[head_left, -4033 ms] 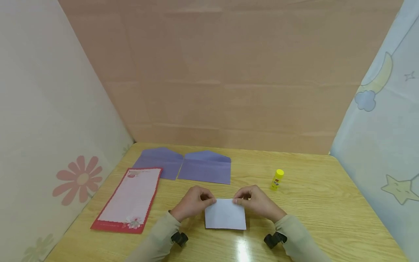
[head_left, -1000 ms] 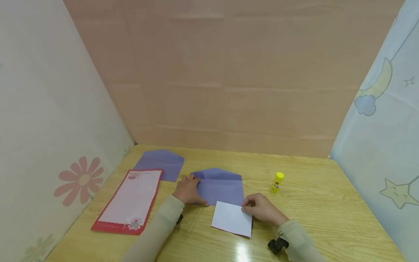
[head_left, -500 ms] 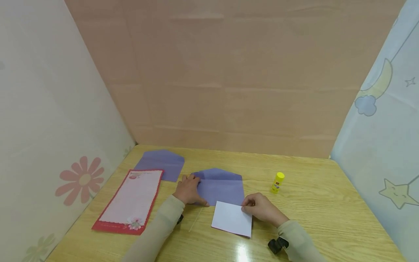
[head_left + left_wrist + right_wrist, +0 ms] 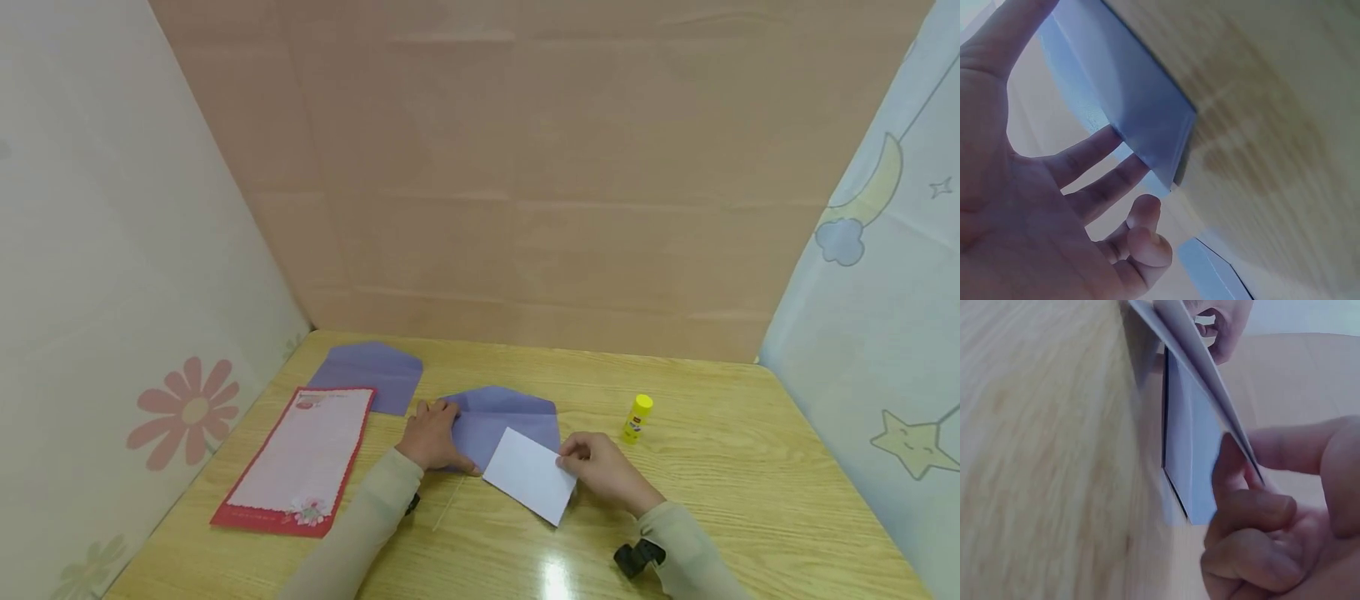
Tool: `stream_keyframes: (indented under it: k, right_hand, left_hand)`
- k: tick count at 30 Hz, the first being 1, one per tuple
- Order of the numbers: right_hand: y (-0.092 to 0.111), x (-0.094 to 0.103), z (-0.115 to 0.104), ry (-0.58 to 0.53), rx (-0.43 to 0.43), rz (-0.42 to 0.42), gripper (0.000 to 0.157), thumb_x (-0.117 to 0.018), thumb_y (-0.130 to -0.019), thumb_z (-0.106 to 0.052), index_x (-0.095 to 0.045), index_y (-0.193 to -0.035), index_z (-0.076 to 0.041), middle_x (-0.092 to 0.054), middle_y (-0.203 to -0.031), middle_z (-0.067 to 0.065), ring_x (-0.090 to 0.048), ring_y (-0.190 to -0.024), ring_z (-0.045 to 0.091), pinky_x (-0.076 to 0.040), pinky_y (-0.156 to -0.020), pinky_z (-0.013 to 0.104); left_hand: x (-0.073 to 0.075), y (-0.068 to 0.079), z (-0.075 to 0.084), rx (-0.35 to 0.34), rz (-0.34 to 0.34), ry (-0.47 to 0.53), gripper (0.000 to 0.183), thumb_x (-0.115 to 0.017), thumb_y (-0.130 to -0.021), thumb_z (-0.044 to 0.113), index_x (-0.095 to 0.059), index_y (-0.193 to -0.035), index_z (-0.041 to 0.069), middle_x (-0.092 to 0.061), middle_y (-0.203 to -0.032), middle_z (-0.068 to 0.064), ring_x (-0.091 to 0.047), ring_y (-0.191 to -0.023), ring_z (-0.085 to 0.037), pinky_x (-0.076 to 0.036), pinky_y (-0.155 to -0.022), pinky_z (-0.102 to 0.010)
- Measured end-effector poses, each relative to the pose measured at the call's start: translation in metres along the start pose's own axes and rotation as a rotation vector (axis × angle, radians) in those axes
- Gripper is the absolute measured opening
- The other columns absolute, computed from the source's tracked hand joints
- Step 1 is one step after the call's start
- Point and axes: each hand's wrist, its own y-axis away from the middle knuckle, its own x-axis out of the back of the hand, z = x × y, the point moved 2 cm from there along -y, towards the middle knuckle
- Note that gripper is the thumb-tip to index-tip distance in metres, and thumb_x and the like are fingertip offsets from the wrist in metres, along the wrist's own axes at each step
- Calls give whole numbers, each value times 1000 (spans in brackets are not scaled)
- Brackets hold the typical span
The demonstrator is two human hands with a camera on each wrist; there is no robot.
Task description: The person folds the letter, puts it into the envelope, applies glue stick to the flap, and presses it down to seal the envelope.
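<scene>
My right hand pinches a folded sheet of white letter paper by its right edge, thumb on one side and fingers on the other. Two layers of the paper show edge-on in the right wrist view. The tilted sheet overlaps the lower right of a purple envelope, whose flap points away from me. At the envelope's left side my left hand is spread, thumb by the near corner. In the left wrist view the index and middle fingertips touch the envelope; the other fingers are bent.
A red-bordered letter sheet lies at the left, over a corner of a second purple envelope. To the right stands a yellow glue stick. Covered panels close off the table's back and both sides.
Four seconds ago both hands held the paper. My left hand has since let go and brought the envelope nearer. In the last half second my right hand turned the paper and moved it over the envelope.
</scene>
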Motion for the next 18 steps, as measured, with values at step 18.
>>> stream_keyframes:
  k: [18]
  right_hand:
    - [-13, 21, -9, -115, -81, 371, 19, -64, -98, -15, -64, -107, 2, -66, -99, 13, -59, -86, 17, -50, -68, 23]
  left_hand:
    - [-8, 8, 12, -132, 74, -60, 94, -96, -47, 58, -52, -116, 11, -56, -116, -7, -43, -93, -28, -43, -71, -42]
